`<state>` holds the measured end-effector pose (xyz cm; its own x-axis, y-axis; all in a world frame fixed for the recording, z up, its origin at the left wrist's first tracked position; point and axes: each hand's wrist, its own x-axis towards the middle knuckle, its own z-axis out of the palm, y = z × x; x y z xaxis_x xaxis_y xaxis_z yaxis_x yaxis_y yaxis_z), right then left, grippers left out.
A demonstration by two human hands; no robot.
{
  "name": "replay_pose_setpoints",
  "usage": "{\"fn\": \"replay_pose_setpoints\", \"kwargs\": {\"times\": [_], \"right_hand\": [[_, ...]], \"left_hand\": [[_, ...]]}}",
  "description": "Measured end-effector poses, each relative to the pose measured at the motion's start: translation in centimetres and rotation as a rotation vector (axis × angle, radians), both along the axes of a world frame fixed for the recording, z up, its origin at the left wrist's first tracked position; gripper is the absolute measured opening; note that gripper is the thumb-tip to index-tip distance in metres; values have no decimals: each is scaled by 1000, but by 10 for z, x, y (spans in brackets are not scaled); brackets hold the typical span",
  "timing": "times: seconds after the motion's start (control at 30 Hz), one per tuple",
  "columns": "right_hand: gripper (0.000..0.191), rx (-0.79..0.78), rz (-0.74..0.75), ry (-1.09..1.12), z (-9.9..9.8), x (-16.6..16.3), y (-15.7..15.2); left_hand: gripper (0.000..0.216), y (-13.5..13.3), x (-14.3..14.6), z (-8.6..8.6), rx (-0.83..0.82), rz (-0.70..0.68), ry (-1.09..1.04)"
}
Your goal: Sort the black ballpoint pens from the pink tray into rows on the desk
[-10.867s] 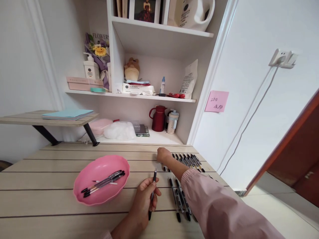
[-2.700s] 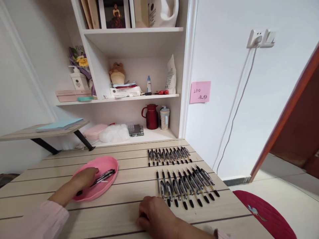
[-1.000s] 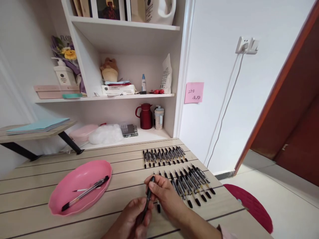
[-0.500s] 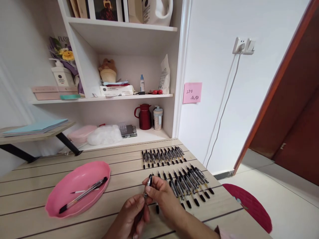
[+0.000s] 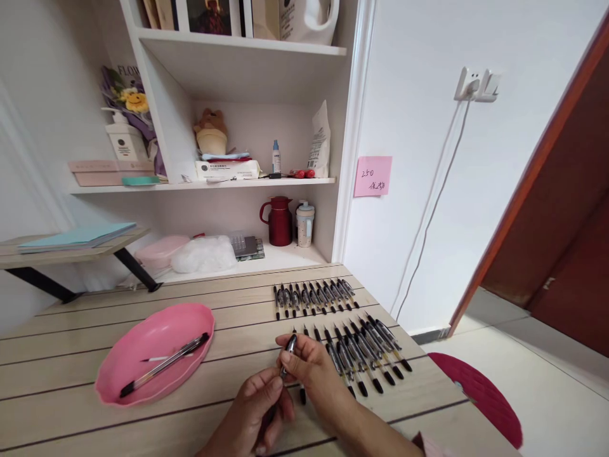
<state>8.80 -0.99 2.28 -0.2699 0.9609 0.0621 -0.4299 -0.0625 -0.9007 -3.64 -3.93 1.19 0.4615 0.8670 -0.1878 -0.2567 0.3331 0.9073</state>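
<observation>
A pen (image 5: 290,344) with a dark, shiny cap end is held between both hands above the table. My left hand (image 5: 257,406) is closed around its lower part, which is mostly hidden by the fingers. At the upper end my right hand (image 5: 318,374) pinches it between thumb and fingers. Beside and behind my right hand lies a front row of pens (image 5: 364,352) with black ends, side by side. Farther back is a second row of similar pens (image 5: 314,298). To the left, a pink tray (image 5: 157,324) holds a pen (image 5: 166,365) and a thin white refill-like stick (image 5: 164,359).
The slatted wooden table (image 5: 228,333) meets white shelves (image 5: 247,184) at the back, where a red jug (image 5: 280,222) and a cup (image 5: 304,225) stand. A small raised stand (image 5: 80,247) is at left. A red round seat (image 5: 480,393) sits beyond the right edge.
The view has shifted slightly, so the scene sits a little farther right. Both hands keep their grip on the pen, with little visible movement.
</observation>
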Motion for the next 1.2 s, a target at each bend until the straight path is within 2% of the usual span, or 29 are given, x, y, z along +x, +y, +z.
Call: {"fn": "replay_pose_setpoints", "kwargs": {"times": [0.1, 0.27, 0.4, 0.63, 0.87, 1.03, 1.2], "right_hand": [[37, 25, 40, 71, 6, 4, 0], [36, 59, 66, 125, 8, 8, 2], [36, 30, 33, 106, 3, 8, 4], [40, 21, 32, 136, 0, 5, 3], [37, 44, -145, 163, 2, 12, 14], [41, 56, -267, 24, 2, 23, 27], [46, 152, -312, -391, -13, 30, 45]], "left_hand": [[29, -1, -4, 5, -27, -54, -70], [26, -3, -3, 6, -46, -25, -135], [22, -3, -1, 3, -49, 27, -95], [28, -1, -5, 9, -24, 37, 36], [27, -1, -8, 6, -37, 55, 101], [28, 1, -8, 5, -44, 140, 63], [28, 7, -13, 1, -21, 336, 23]]}}
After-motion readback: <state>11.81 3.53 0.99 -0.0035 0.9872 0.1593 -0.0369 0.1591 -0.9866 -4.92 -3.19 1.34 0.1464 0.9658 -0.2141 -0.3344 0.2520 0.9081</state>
